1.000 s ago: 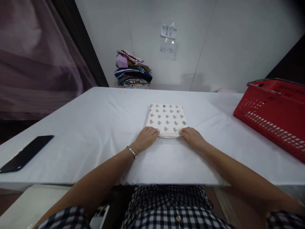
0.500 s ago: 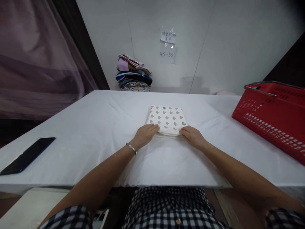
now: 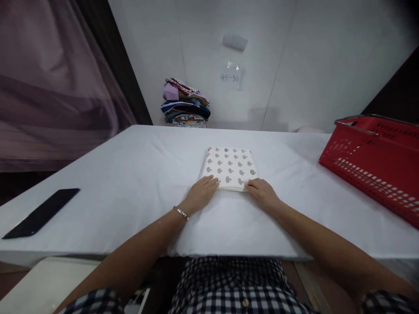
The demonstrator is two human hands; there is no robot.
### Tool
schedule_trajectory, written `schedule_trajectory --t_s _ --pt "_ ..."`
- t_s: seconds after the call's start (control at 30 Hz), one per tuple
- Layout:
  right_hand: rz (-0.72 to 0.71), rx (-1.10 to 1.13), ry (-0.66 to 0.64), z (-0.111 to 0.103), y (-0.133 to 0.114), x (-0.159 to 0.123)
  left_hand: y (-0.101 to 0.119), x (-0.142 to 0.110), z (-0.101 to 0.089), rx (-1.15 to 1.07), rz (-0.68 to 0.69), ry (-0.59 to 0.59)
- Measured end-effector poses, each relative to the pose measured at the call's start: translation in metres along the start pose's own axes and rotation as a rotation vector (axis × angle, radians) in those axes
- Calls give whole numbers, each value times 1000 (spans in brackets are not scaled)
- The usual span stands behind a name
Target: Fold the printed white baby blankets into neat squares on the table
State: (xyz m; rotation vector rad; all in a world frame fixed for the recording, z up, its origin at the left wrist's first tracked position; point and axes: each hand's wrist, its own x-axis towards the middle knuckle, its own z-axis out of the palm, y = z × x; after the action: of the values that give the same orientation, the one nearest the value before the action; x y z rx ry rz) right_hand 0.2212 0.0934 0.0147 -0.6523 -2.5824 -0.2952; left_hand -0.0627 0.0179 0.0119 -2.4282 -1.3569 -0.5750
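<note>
A folded white cloth [image 3: 231,168] with small grey prints and a few coloured ones lies flat on the white-covered table. Whether it is a garment cannot be seen. Fingers stretched out, my left hand [image 3: 202,192] rests flat on its near left corner. At the near right corner, the bent fingers of my right hand [image 3: 262,192] close on the edge. The front fold shows between the two hands, with layers pressed close together. My left wrist wears a bracelet [image 3: 181,213].
A black phone-like slab [image 3: 41,213] lies at the table's left. On the right stands a red perforated basket [image 3: 376,161] with a metal handle. Several folded clothes [image 3: 186,104] are stacked at the back against the wall, near a paper sign [image 3: 231,78].
The cloth's front edge, bulging earlier, now lies lower and flatter. Both hands have come slightly nearer to me, and the left fingers lie flatter. The view has tilted a little.
</note>
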Motion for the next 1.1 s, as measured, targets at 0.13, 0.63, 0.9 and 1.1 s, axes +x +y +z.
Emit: schedule_trajectory --t_s 0.13,0.63,0.9,1.1 --pt "0 -14 10 1 -1 3 17 25 -17 14 -108 9" --pt "87 117 -35 -23 -20 31 32 28 17 7 -79 -117" --pt "63 19 -199 29 -34 31 23 26 6 -165 -173 -44" --pt "65 -3 -196 32 -32 25 3 28 2 -271 -565 104"
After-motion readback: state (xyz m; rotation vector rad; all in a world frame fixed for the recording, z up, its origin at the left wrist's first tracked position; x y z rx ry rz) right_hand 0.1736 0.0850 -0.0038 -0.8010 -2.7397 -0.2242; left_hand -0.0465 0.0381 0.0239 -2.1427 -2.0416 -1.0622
